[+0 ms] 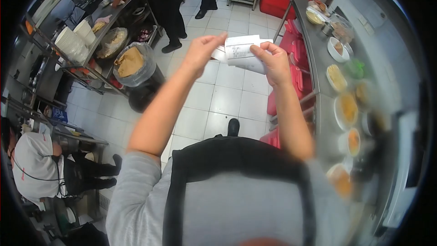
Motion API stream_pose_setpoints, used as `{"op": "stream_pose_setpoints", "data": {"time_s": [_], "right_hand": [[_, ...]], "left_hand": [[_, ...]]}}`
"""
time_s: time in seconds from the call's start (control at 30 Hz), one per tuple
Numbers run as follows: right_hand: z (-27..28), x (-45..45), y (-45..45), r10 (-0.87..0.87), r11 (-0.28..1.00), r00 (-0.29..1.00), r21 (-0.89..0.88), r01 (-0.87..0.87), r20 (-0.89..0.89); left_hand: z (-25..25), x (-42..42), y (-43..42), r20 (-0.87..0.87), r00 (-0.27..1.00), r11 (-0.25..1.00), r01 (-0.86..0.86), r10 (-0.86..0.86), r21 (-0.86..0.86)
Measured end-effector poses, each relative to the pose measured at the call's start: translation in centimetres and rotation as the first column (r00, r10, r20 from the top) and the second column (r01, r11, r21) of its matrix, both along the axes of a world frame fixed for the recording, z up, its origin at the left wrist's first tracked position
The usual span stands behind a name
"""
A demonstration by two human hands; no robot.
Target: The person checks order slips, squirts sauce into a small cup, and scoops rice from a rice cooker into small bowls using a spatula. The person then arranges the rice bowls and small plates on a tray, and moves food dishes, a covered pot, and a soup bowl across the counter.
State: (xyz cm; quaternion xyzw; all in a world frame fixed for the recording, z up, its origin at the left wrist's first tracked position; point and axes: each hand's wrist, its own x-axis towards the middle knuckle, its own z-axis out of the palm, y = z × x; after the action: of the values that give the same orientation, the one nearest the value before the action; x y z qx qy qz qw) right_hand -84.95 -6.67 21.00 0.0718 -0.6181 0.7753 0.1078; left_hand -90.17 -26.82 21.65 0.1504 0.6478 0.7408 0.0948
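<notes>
Printed white paper slips (241,51), loose sheaf: held aloft over the white-tiled floor (223,95), off the bench. Right hand (277,66): grip closed, thumb across the print. Left hand (200,55): fingers nearly together at the sheaf's left edge; hold cannot be told. Progress, judged: slips in hand, print exposed, not put down. Beyond: grey metal bench (317,50); white round bowl (335,55) short of its far edge.

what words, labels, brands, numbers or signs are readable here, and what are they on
No text can be quoted with certainty.
White paper slips in the right hand: lines of dark print, too small and blurred to read.
Co-worker's grey shirt: small red marks, too small to read.
Blue packet: any lettering is too blurred to tell.
</notes>
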Motion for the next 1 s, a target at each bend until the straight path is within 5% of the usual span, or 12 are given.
{"op": "stream_pose_setpoints", "data": {"time_s": [0.1, 0.2, 0.3, 0.67, 1.0], "right_hand": [[-0.4, -4.7, 1.9, -0.001, 0.993, 0.999, 0.119, 0.006, -0.043], [0.1, -9.9, 4.9, 0.039, 0.984, 0.999, 0.177, -0.031, -0.038], [0.9, -15.9, 7.2, 0.094, 0.985, 0.995, 0.146, -0.090, -0.017], [-1.4, -37.2, 8.5, 0.199, 0.975, 0.980, 0.107, -0.196, -0.018], [0.9, -57.9, 3.9, 0.273, 0.844, 0.959, 0.499, -0.198, -0.080]], "left_hand": [[0.0, -3.5, 3.7, -0.029, 1.000, 0.970, -0.001, 0.008, 0.245], [-0.1, -8.6, 6.5, -0.046, 0.998, 0.960, -0.025, 0.039, 0.280], [0.3, -13.3, 8.1, 0.056, 0.998, 0.969, -0.032, 0.019, 0.243], [-1.3, -30.3, 9.4, -0.063, 0.967, 0.968, -0.243, 0.246, 0.055], [-1.3, -49.9, 5.3, 0.010, 0.942, 0.929, -0.332, 0.335, 0.164]]}}
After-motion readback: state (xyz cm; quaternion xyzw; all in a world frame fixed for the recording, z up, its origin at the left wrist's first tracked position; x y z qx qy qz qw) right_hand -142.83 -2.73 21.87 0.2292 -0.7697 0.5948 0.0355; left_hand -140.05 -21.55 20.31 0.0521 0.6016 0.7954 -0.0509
